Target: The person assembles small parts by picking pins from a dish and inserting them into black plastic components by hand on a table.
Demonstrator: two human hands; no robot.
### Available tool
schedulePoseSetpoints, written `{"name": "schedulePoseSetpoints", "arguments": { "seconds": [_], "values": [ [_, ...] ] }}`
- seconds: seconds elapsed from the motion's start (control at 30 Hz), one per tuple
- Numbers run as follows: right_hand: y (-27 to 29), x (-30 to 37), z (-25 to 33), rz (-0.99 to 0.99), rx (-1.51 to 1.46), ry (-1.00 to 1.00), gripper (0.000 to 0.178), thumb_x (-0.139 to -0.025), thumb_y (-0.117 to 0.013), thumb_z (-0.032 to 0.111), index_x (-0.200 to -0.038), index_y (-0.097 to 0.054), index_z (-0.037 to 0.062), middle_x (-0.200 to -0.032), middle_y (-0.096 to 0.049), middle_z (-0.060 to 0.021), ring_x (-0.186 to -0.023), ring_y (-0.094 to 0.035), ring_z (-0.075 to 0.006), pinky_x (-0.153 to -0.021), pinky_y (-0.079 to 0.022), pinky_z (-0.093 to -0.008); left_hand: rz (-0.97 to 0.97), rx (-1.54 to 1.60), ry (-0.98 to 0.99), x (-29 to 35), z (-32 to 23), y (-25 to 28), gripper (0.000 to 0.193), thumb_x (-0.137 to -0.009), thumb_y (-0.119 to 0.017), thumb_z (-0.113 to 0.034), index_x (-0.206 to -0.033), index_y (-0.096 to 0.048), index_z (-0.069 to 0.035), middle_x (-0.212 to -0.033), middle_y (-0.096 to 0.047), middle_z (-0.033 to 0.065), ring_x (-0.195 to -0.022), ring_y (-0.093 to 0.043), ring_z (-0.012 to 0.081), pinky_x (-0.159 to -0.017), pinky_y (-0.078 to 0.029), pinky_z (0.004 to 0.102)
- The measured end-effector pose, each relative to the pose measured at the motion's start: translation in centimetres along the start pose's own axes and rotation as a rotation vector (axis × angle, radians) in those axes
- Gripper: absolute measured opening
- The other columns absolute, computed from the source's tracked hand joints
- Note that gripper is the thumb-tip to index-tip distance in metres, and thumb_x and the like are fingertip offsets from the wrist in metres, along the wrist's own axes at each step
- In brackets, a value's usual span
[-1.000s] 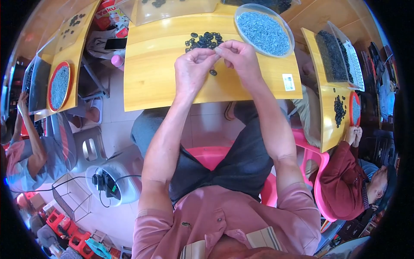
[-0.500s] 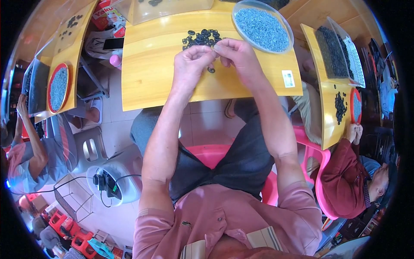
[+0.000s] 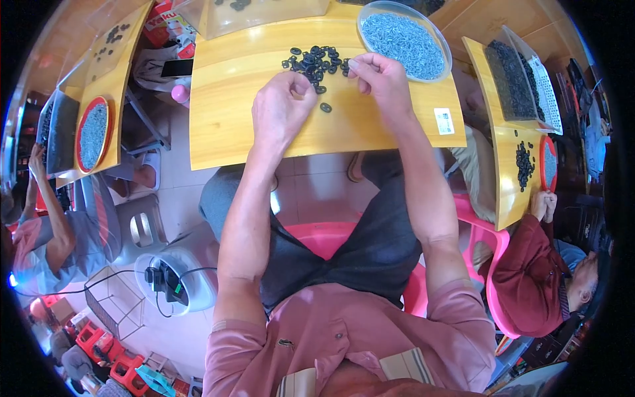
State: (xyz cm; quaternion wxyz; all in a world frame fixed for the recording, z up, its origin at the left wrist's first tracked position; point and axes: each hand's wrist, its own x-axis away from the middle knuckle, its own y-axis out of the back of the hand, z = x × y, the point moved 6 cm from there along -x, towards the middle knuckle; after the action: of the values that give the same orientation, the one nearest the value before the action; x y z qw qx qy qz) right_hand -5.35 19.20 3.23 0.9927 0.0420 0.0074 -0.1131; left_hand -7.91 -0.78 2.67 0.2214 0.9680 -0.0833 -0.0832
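My left hand (image 3: 283, 106) rests on the yellow wooden table (image 3: 231, 132) with its fingers curled under; whatever is inside them is hidden. My right hand (image 3: 380, 78) is a little to the right, thumb and forefinger pinched together at the edge of a pile of small black rings (image 3: 312, 58). One loose black ring (image 3: 325, 107) lies between the two hands. A round clear tray (image 3: 444, 45) of small grey parts stands just beyond my right hand.
A pink plastic chair (image 3: 317, 235) is under me. A person in a dark red top (image 3: 536, 278) works at the table on the right with black parts and a red tray (image 3: 544, 162). Another person (image 3: 46, 231) sits on the left by a red tray (image 3: 78, 129) of grey parts.
My hands were pressed together over the table near the black rings. They have come apart: the left drew back toward me, the right stayed by the pile.
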Motion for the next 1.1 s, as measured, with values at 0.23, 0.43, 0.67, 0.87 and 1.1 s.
{"name": "schedulePoseSetpoints", "arguments": {
  "seconds": [0.23,0.43,0.67,0.87,1.1],
  "values": [
    [-0.4,0.3,-1.1,0.059,-0.012,-0.068,0.017,-0.09,-0.067,0.02,-0.087,-0.068,0.0035,-0.075,-0.065,0.001,-0.059,-0.049,-0.0036,-0.055,-0.037,-0.0203,0.004,-0.336,-0.106,0.2,-0.9,-0.1,0.012,-0.077,-0.067,-0.018,-0.081,-0.07,-0.007,-0.079,-0.069,0.0144,-0.075,-0.067,0.0342,-0.069,-0.053,0.0434],
    [-1.0,0.4,-2.4,0.147,0.088,-0.081,0.017,-0.09,-0.067,0.021,-0.086,-0.068,0.004,-0.075,-0.065,0.0012,-0.058,-0.049,-0.0035,-0.052,-0.038,-0.0207,0.062,-0.477,-0.084,0.1,-0.1,-0.1,0.014,-0.078,-0.067,-0.018,-0.083,-0.072,-0.006,-0.08,-0.069,0.0146,-0.075,-0.067,0.0338,-0.07,-0.053,0.0431],
    [-1.9,0.2,-2.1,0.136,-0.002,-0.073,0.018,-0.09,-0.067,0.019,-0.088,-0.068,0.0018,-0.074,-0.065,0.001,-0.057,-0.048,-0.0035,-0.051,-0.037,-0.0207,-0.021,-0.164,-0.041,-0.1,-0.1,0.1,0.019,-0.081,-0.072,-0.019,-0.094,-0.074,-0.005,-0.078,-0.071,0.0096,-0.068,-0.066,0.0215,-0.067,-0.052,0.0347],
    [-4.1,0.6,-1.9,0.11,-0.117,-0.009,0.015,-0.089,-0.068,0.013,-0.092,-0.069,-0.0008,-0.071,-0.062,0.0022,-0.057,-0.047,-0.0018,-0.049,-0.036,-0.0197,0.166,0.449,0.199,0.6,1.1,-1.8,0.02,-0.085,-0.076,-0.014,-0.098,-0.072,0.001,-0.077,-0.069,0.0009,-0.066,-0.055,0.0045,-0.059,-0.045,0.0211],
    [-5.7,0.9,-1.3,0.105,-0.192,-0.073,0.015,-0.089,-0.069,0.015,-0.094,-0.068,0.0004,-0.068,-0.058,0.0033,-0.055,-0.045,-0.0029,-0.049,-0.034,-0.0198,0.136,0.536,0.232,0.6,1.4,-0.8,0.017,-0.085,-0.076,-0.011,-0.097,-0.072,0.001,-0.079,-0.07,0.0025,-0.065,-0.055,0.0044,-0.058,-0.044,0.0196]
  ]
}}
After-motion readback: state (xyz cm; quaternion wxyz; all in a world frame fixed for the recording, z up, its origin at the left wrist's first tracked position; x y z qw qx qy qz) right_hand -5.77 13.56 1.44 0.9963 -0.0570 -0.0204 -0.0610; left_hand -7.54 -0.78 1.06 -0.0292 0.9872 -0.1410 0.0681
